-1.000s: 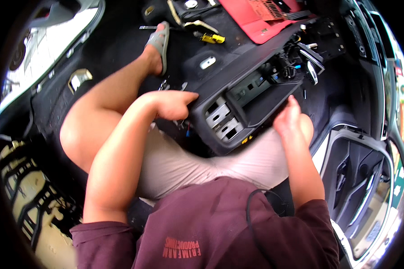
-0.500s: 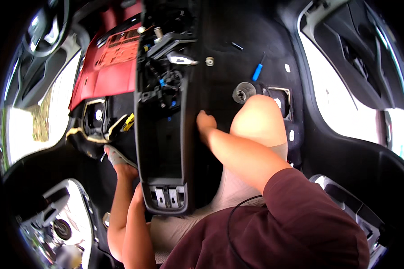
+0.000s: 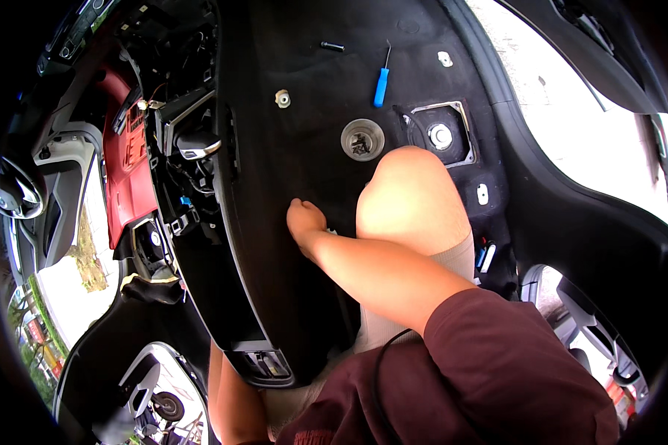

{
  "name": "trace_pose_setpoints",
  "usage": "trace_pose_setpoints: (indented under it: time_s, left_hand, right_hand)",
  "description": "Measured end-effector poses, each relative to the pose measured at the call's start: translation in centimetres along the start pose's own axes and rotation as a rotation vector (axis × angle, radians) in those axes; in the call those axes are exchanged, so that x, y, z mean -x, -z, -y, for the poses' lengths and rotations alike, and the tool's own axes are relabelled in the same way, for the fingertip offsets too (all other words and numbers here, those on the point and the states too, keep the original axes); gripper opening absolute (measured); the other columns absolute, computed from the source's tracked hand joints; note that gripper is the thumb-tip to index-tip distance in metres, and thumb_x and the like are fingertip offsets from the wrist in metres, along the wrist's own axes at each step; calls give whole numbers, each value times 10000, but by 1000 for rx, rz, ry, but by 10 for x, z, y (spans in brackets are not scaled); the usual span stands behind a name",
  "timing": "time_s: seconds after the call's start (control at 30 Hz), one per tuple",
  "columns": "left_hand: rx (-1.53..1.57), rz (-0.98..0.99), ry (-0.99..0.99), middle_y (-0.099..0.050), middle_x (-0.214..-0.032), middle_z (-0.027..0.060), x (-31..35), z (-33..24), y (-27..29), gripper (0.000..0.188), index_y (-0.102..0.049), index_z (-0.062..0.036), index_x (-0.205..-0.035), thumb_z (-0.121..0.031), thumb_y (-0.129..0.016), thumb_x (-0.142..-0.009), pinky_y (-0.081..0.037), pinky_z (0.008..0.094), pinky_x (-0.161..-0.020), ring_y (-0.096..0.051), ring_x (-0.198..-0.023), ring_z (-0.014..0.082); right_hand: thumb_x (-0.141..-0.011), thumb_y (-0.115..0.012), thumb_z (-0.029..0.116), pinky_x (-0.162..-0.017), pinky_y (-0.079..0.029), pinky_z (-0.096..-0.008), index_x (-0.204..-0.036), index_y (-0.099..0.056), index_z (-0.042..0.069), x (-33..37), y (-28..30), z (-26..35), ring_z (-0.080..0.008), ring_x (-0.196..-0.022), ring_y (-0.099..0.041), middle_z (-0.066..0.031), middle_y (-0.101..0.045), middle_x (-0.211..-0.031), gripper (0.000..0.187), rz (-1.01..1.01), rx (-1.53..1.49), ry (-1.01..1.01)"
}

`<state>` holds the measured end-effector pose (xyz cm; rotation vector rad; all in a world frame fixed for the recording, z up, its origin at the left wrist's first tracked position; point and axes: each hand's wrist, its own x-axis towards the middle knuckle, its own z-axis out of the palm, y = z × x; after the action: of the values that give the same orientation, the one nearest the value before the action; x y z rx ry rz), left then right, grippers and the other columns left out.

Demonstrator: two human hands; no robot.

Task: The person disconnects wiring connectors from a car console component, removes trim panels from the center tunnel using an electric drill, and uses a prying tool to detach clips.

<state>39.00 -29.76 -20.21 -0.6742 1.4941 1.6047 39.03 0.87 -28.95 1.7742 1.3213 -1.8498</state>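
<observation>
Black plastic fills the middle of the view: a long centre-console panel (image 3: 230, 245) stands on end across the stripped car floor, its vent end down near the person's lap. The right hand (image 3: 304, 222) lies against the panel's right edge, fingers curled under and pressed together on the rim, more a bracing hold than a pinch; from this angle I cannot tell how far the fingertips wrap behind. The forearm runs back from the grip across the bent knee (image 3: 412, 196), elbow tucked toward the maroon sleeve, wrist fairly straight. That looks like a pose for steadying a tall, awkward piece that would otherwise tip. The left hand is hidden: only the left forearm (image 3: 234, 400) shows below the grip, going up behind the panel's lower end, so its grip cannot be read. Beyond the grip, on the bare floor carpet (image 3: 312, 148), a blue-handled pick tool (image 3: 381, 83) lies well clear, with a round floor fitting (image 3: 362, 139) nearer. Left of the grip (past the panel) sits a red tray (image 3: 130, 170).
</observation>
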Motion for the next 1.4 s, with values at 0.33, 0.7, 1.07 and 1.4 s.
trace_pose_setpoints:
  time_s: [0.33, 0.7, 1.07, 1.4]
  left_hand:
    - [-57, -4, -1, -619, -1480, 131, 1, -4, -6, 669, -550, -87, -1522, -576, -362, -1105, -480, 458, -1156, -597, -1337, 319]
    - [-93, 65, -38, -608, -1490, 122, -20, -20, -8, 682, -525, -92, -1545, -596, -373, -1111, -484, 440, -1148, -595, -1339, 300]
    - [-242, 141, -384, -666, -1377, 103, -49, -120, -6, 578, -566, -55, -1492, -481, -365, -1157, -502, 363, -1088, -629, -1267, 225]
    - [-905, -294, -774, -693, -1338, 128, -100, -265, -110, 488, -598, 30, -1460, -326, -538, -1132, -518, 341, -1030, -670, -1183, 203]
  right_hand:
    - [-1076, -422, 342, -1031, -499, -524, -1142, -697, 1, -10, -2, -15, -488, -1212, -632, -248, -712, -1244, 443, 64, 103, 272]
    - [-1041, -494, 299, -1019, -538, -544, -1113, -682, -79, 9, 16, 1, -512, -1156, -663, -347, -696, -1180, 427, 69, 418, 363]
    - [-846, -833, 403, -1037, -500, -666, -1511, -524, 131, 55, 159, 179, -406, -1480, -413, -205, -422, -1582, 782, 14, 1474, 769]
    - [-717, -923, 301, -920, -597, -486, -1463, -499, 70, -34, 197, 188, -420, -1097, -701, -241, -595, -1328, 888, 301, 1617, 915]
